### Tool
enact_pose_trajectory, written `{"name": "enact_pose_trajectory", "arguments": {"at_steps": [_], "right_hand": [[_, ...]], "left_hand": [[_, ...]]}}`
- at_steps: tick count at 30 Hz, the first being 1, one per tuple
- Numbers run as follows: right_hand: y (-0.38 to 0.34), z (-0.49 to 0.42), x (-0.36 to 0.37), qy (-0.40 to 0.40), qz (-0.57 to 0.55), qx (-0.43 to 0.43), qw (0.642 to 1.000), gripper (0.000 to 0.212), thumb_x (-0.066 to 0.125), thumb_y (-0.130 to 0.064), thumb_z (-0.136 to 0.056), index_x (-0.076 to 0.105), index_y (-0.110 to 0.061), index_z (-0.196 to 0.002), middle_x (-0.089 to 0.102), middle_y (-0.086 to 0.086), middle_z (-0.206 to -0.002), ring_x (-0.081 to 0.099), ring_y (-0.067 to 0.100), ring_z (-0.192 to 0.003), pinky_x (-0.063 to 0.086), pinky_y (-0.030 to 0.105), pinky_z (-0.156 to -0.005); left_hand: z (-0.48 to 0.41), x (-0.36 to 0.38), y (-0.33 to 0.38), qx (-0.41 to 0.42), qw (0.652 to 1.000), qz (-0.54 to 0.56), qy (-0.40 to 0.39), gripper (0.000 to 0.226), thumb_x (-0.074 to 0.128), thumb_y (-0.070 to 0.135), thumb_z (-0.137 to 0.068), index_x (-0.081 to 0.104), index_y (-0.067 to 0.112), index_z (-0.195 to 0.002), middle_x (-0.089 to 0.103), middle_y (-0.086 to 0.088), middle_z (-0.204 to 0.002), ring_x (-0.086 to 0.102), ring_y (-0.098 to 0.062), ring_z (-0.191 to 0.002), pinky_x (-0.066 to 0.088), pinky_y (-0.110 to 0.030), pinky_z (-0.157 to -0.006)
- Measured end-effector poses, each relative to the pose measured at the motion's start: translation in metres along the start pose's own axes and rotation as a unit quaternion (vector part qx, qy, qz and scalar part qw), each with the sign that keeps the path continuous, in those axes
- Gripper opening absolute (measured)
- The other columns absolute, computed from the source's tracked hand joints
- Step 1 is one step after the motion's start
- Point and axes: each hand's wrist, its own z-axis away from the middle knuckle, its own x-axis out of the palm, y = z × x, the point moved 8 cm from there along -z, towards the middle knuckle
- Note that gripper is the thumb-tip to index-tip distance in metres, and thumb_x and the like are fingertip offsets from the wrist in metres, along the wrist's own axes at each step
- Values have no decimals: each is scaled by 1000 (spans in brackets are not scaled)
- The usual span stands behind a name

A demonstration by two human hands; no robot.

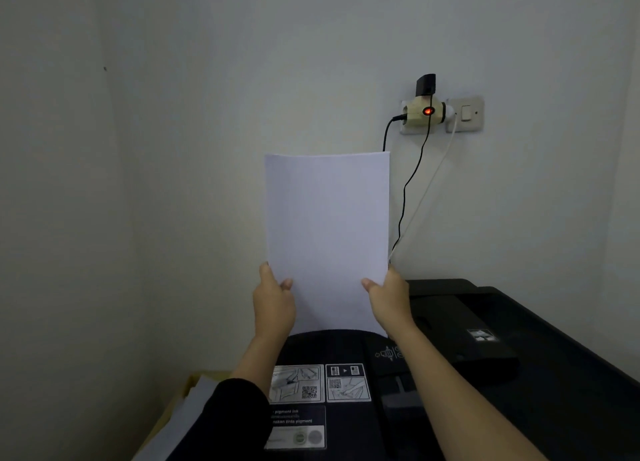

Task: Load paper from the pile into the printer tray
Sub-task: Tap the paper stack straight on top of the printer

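Pale wall (173, 149) fills most of the view. The black printer (536, 374) takes the bottom, from 6 o'clock out to 4 o'clock.

Dead centre is the white paper (327, 225), a sheet or thin stack (can't tell which). It's held upright in front of the wall, and its bottom edge drops out of sight behind the printer's raised back section. Can't tell if it's actually in the tray.

The paper pile (180, 422) sits at 7 o'clock, just beside the printer, in what looks like a cardboard box.

The left hand (273, 301) grips the sheet's lower left edge, thumb on the front and fingers wrapped behind. The right hand (389, 298) does the same on the lower right edge.

Instruction stickers (320, 382) with QR codes are on the printer lid, between the forearms.

At 1 o'clock from the paper, a cream plug adapter (424, 112) with a red light sits in the wall socket. A light switch (465, 113) is just beside it, at its 3 o'clock. A black cable (410, 183) hangs from it down behind the paper.
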Motion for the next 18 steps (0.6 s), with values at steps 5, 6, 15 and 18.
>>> {"name": "enact_pose_trajectory", "arguments": {"at_steps": [5, 6, 15, 18], "right_hand": [[-18, -1, -16, 24, 15, 30, 999, 26, 51, 5, -85, 60, -1, -109, 60, 6, -95, 53, 13, -69, 40, 17, -50], [-18, 0, -20, 25, 22, 52, 998, 24, 49, 6, -84, 59, -1, -105, 61, 7, -94, 53, 13, -66, 42, 19, -51], [27, 37, -27, -102, 177, 232, 951, 29, 49, 4, -89, 52, 12, -117, 63, 19, -105, 49, 18, -63, 42, 29, -69], [33, 48, -26, -122, 247, 236, 932, 28, 55, 3, -88, 55, 9, -115, 62, 18, -106, 51, 24, -81, 40, 31, -69]], "left_hand": [[1, -13, 27, 5, 997, -76, 32, 44, 42, 3, -94, 35, 5, -138, 62, -20, -113, 54, -29, -85, 45, -36, -71], [1, -13, 28, -10, 995, -92, 23, 44, 41, 2, -93, 38, 5, -137, 61, -20, -115, 56, -31, -88, 47, -37, -74], [34, 22, -13, -93, 920, -319, -209, 28, 36, 5, -96, 57, -6, -112, 59, -20, -122, 58, -32, -110, 47, -33, -88], [45, 24, -23, -119, 918, -317, -208, 32, 40, 10, -94, 56, -2, -119, 59, -16, -121, 57, -28, -103, 41, -29, -77]]}}
